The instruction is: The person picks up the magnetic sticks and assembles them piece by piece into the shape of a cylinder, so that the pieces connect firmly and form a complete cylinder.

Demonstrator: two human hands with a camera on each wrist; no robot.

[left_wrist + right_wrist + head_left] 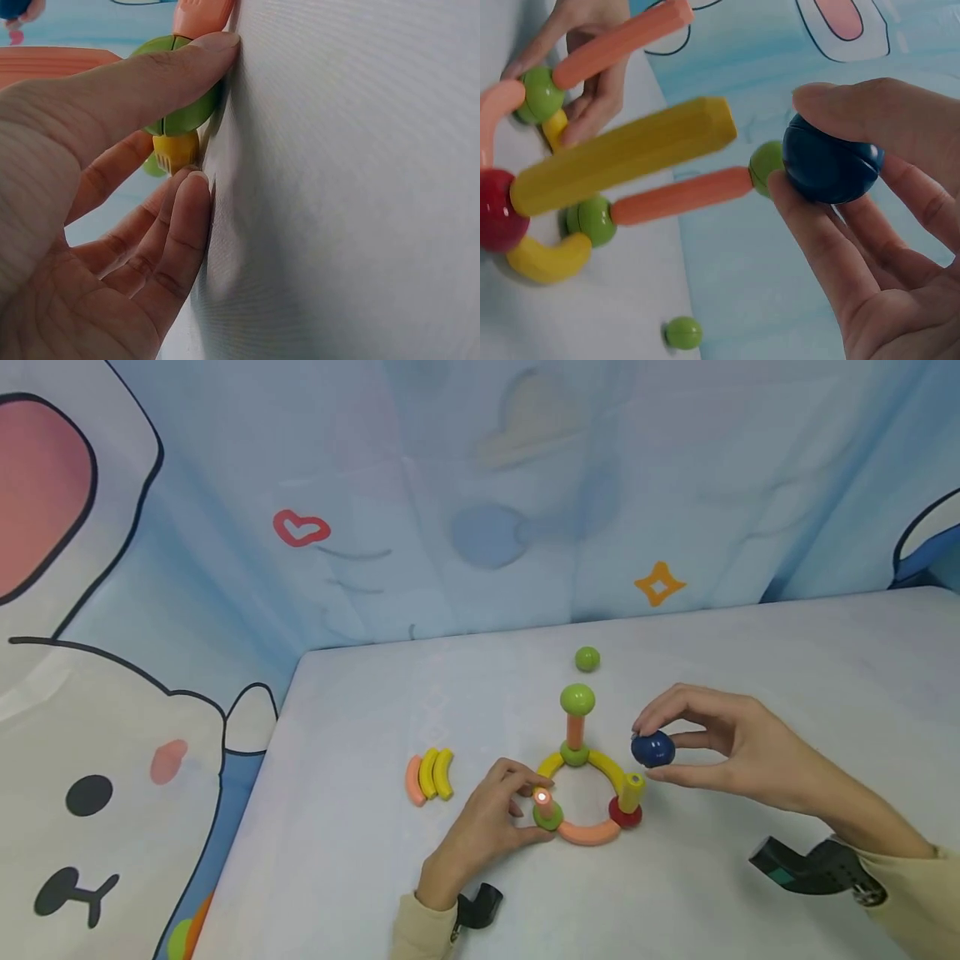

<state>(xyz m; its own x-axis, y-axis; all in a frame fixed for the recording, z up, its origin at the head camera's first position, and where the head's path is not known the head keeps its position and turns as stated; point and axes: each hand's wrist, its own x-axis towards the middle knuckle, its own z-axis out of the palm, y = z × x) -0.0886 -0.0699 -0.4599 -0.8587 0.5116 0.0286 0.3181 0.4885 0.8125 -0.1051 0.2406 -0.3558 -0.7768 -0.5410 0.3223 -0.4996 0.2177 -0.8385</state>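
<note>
My right hand [731,747] pinches a dark blue ball [652,749] between thumb and fingertips, above the table and right of a toy ring. The ring joins balls with curved yellow pieces [607,768] and an orange curved piece [590,834]. From its red ball [626,815] rises a yellow rod [622,157]. Its far green ball bears an orange rod [575,731] topped by another green ball [577,699]. My left hand [491,810] holds the ring's near-left green ball [548,817], thumb against it and fingers by the yellow curve; an orange rod [622,43] stands on that ball.
Two yellow curved pieces [435,774] and an orange one [415,781] lie together on the table left of the ring. A loose green ball [588,659] sits behind it. A patterned blue cloth [420,527] hangs along the table's back edge.
</note>
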